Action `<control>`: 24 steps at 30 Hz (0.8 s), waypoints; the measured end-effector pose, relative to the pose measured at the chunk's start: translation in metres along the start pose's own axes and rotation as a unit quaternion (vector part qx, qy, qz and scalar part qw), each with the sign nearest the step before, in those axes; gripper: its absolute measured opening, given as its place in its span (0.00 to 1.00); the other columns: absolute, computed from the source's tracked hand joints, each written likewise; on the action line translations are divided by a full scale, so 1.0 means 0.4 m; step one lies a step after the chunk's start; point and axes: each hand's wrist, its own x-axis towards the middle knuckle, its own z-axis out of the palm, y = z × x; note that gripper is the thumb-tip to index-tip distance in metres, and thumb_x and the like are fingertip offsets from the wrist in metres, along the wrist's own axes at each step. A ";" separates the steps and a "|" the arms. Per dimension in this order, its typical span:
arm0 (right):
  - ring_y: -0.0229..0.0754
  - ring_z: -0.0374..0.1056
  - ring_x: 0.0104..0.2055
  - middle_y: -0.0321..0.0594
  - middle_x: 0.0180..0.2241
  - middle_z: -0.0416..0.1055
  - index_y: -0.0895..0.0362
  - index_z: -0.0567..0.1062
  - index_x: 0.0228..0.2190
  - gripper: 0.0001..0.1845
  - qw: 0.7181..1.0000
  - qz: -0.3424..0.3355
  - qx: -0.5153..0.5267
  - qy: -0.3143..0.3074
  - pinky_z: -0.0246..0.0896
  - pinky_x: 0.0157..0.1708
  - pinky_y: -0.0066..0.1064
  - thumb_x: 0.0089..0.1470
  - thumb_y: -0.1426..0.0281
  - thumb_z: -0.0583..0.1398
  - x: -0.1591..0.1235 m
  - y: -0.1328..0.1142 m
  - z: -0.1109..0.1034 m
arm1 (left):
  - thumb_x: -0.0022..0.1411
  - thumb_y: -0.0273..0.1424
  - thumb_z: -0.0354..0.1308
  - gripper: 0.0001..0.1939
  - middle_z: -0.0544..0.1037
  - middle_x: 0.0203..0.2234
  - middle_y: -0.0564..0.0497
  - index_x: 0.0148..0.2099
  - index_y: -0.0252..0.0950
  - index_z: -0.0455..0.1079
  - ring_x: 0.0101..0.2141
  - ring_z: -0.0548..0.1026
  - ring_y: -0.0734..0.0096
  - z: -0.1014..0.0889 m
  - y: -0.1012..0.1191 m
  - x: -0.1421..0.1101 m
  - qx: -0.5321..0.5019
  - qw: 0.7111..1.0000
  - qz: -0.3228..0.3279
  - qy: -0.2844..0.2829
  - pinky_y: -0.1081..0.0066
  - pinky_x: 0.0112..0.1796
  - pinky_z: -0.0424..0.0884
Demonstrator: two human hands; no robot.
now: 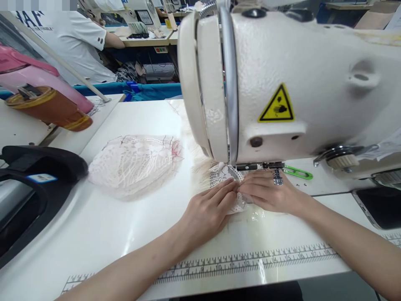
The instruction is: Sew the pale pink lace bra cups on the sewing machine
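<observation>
Two bare hands meet on a strip of white lace (240, 205), which lies beneath the machine head, back from the near edge of the white surface (100, 234). The left hand (206, 211) has its fingers close together and pressed down on the lace; whether they also pinch it, I cannot tell. The right hand (272, 193) reaches in from the other side, fingers extended and side by side on the lace, its grip equally unclear. Over them stands the sewing machine (282, 67), bearing a yellow warning label (278, 104). Just beyond the right hand is a green clip (299, 172). A printed ruler (213, 269) follows the near edge. Toward the left edge lies a sheer lace piece (134, 167), its tip by a black handled object (59, 161). A phone (380, 205) rests toward the right edge. Near the far left corner are an amber cup (50, 108) and a pink bottle (40, 77); beyond, a person in a white top (72, 46).
</observation>
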 end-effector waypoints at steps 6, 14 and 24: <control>0.34 0.71 0.30 0.33 0.31 0.77 0.56 0.75 0.36 0.06 0.995 0.013 -0.099 0.024 0.62 0.27 0.29 0.60 0.73 0.56 0.019 -0.011 -0.025 | 0.65 0.21 0.49 0.13 0.76 0.50 0.40 0.51 0.29 0.67 0.53 0.72 0.61 0.008 -0.007 0.003 -0.006 1.000 0.001 0.000 0.63 0.47 0.77; 0.39 0.72 0.40 0.36 0.35 0.77 0.53 0.76 0.38 0.11 1.000 -0.008 -0.001 -0.008 0.69 0.38 0.32 0.60 0.75 0.55 0.009 -0.015 -0.004 | 0.63 0.23 0.50 0.07 0.77 0.47 0.41 0.43 0.31 0.67 0.51 0.74 0.62 0.000 -0.014 0.000 0.008 1.000 0.011 0.010 0.65 0.47 0.77; 0.40 0.71 0.39 0.34 0.37 0.77 0.48 0.77 0.36 0.14 0.999 0.042 -0.013 -0.030 0.67 0.36 0.32 0.55 0.79 0.58 0.012 -0.040 0.041 | 0.56 0.21 0.50 0.07 0.76 0.48 0.40 0.37 0.35 0.64 0.45 0.78 0.60 -0.010 -0.029 -0.005 0.036 0.998 -0.051 -0.007 0.66 0.40 0.79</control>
